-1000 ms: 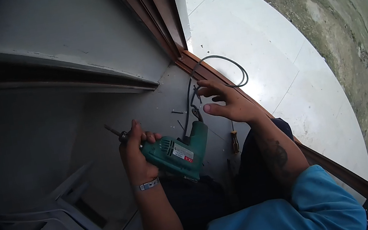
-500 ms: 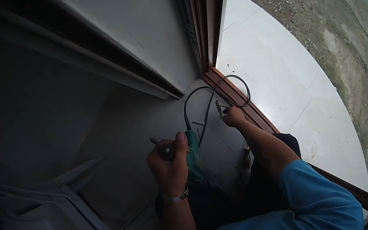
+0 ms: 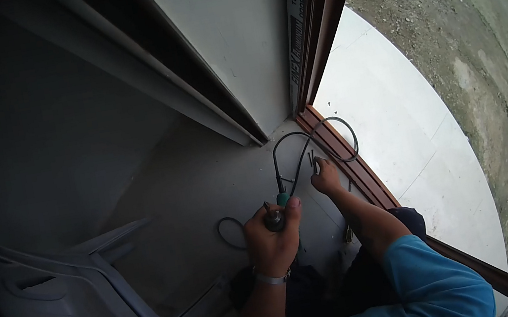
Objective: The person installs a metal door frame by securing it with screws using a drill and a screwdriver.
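My left hand [image 3: 274, 244] is wrapped round the dark chuck end of a corded power drill, its bit [image 3: 267, 206] pointing up. Part of the drill's green body [image 3: 283, 199] shows behind my thumb; the hand hides most of the rest. A black cord [image 3: 276, 161] runs from it and loops over the brown door sill. Low over the floor, my right hand [image 3: 326, 178] has its fingers pinched at a few thin dark screws [image 3: 310, 158], apparently gripping one. Another small screw [image 3: 286, 180] lies on the floor by the cord.
A brown door frame [image 3: 332, 18] and sill [image 3: 365, 180] stand to the right, with pale tiles [image 3: 393, 108] and gravel outside. A white plastic chair [image 3: 109, 297] is at lower left. A yellow-handled tool [image 3: 348, 235] lies near my leg. A white panel [image 3: 215, 44] rises ahead.
The view has shifted slightly. My left hand has moved right with the drill, now covering more of its green body. My right hand remains by the screws.
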Demonstrator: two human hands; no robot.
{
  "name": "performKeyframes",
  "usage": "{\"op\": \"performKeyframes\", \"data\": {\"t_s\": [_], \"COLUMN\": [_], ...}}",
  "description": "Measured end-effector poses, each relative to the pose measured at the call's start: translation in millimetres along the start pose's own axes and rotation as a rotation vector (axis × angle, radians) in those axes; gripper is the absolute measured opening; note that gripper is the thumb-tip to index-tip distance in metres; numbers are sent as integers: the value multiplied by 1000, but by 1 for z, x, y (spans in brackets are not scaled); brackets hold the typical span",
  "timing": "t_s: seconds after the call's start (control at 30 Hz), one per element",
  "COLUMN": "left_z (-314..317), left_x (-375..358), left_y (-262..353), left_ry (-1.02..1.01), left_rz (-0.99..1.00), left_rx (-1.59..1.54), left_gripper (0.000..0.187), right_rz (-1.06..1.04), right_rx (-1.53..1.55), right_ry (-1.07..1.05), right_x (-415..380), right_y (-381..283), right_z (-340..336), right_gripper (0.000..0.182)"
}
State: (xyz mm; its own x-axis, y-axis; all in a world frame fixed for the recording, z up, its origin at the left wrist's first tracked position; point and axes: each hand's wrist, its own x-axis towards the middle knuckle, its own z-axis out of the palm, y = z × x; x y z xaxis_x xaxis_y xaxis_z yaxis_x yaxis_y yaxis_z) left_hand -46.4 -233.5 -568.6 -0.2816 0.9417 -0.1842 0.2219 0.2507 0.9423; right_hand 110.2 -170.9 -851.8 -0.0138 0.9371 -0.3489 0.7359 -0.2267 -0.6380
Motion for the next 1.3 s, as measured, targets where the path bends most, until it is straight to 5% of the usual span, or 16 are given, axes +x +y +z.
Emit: {"op": "performKeyframes", "data": {"t_s": [0.13,0.23,0.33,0.53,0.6,0.73,0.83,1.13,1.3], "left_z": [39,32,-22,-143,-168,-180,-168,-148,-127], "left_x": [-4,-28,-65,-146,-168,-192,-207,-313,-375], "left_y": [-11,-3,4,163,185,209,214,238,274], "left_ry": [123,105,175,-171,-238,-424,-491,-661,-968], "left_rz": [-120,-390,-771,-1177,-1170,-1285,-1287,-1419,-1623], "left_rx": [79,-78,-572,-700,-675,-682,-610,-362,-208], "left_gripper": [43,35,27,33,33,37,36,38,51], "right_rz": [-216,-274,-297,-693,-545,-442,-358,63,323], "right_rx": [108,-40,-305,140,180,38,55,107,214], "right_ry": [-247,-478,-552,-434,-583,-554,-356,-183,-10], "right_x": [-78,-154,-242,-426,-481,-547,-585,-704,-766], "right_y": [-38,-65,-117,-243,-285,-342,-364,-366,-360], "right_z": [-37,-93,-188,-314,-349,-390,-394,-393,-392], "right_gripper": [79,90,94,95,92,89,93,84,83]}}
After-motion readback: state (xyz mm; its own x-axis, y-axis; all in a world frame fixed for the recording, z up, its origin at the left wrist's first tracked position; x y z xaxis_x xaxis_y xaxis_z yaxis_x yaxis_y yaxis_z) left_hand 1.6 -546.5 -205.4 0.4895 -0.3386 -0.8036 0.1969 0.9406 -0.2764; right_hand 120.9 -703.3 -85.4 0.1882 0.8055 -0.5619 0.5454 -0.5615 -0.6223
